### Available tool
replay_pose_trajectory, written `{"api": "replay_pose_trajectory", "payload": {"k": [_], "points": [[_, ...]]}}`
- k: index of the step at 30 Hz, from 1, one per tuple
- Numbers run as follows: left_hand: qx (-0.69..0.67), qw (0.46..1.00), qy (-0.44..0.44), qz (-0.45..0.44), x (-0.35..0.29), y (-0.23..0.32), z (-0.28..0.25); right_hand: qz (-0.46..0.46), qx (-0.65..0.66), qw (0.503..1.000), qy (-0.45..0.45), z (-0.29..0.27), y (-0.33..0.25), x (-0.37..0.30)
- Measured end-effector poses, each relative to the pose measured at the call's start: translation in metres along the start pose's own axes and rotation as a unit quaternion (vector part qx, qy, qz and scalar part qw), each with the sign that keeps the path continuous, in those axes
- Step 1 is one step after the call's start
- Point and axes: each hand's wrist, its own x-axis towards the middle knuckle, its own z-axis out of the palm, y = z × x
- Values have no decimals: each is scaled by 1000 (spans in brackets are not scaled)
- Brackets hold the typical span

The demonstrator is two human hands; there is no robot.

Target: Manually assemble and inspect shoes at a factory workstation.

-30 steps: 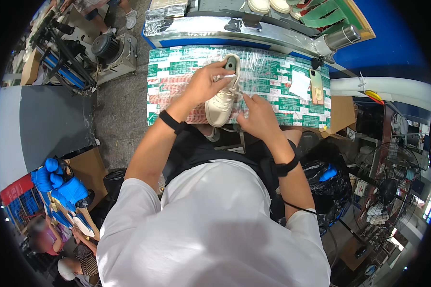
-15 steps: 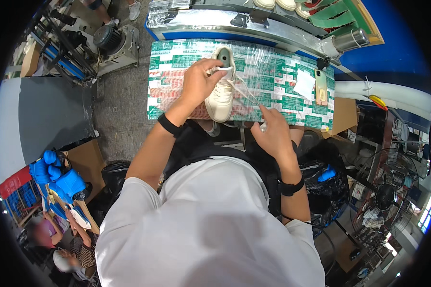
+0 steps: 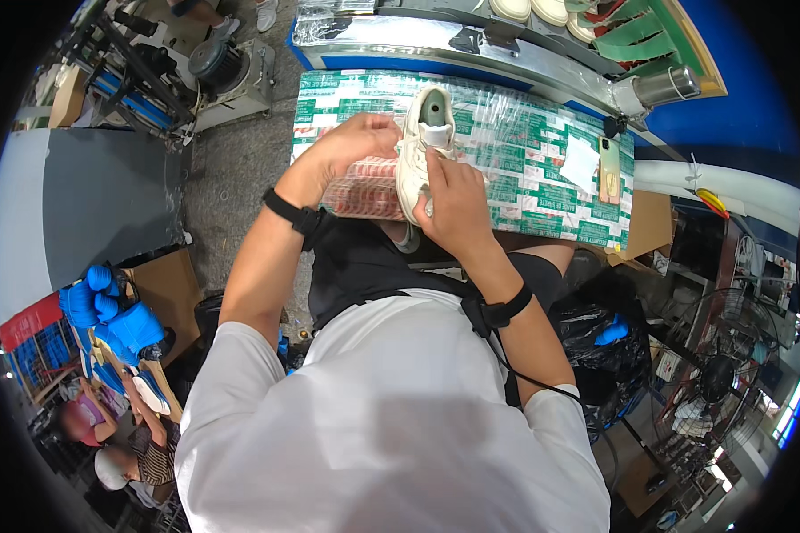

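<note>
A cream lace-up sneaker [image 3: 411,174] stands on the wrapped box in front of me, its toe toward me and its grey-green insole showing. My left hand [image 3: 357,144] is at the shoe's left side, fingers closed together near the eyelets; what they pinch is hidden. Over the shoe's right side lies my right hand [image 3: 459,202], its index finger reaching to the lacing below the white tongue [image 3: 435,135]. A white bit of shoelace [image 3: 428,207] shows between its thumb and curled fingers. Most of the lacing is covered by this hand.
The box [image 3: 516,164] is wrapped in green-and-white printed tape. A phone [image 3: 609,171] and a white paper [image 3: 580,164] lie at its right. Beyond runs a metal-edged conveyor [image 3: 400,34] with shoes. A fan [image 3: 716,373] stands at right; two people sit at lower left.
My right hand has come left and up onto the shoe, drawing in the lace that was stretched out. My left hand has left the tongue for the shoe's left side.
</note>
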Motion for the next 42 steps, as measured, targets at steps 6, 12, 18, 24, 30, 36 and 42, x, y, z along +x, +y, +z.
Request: {"api": "replay_pose_trajectory", "payload": {"k": [6, 12, 18, 24, 30, 36, 42], "points": [[127, 979, 94, 128, 5, -10, 24, 43, 48, 997, -50, -9, 1, 1], [49, 996, 29, 64, 6, -22, 15, 207, 269, 932, -130, -37, 20, 16], [-98, 970, 173, 142, 6, 49, -2, 231, 342, 903, -117, -43, 23, 21], [433, 867, 103, 223, 38, 33, 11, 36, 23, 996, -77, -16, -9, 15], [430, 874, 66, 216, 58, 31, 8, 107, 250, 954, -129, -18, -27, 20], [430, 877, 74, 203, 54, 33, 14, 18, 211, 966, -149, 4, -60, 3], [398, 893, 77, 195, 40, 36, 22, 78, 46, 996, -4, -11, -22, -1]]}}
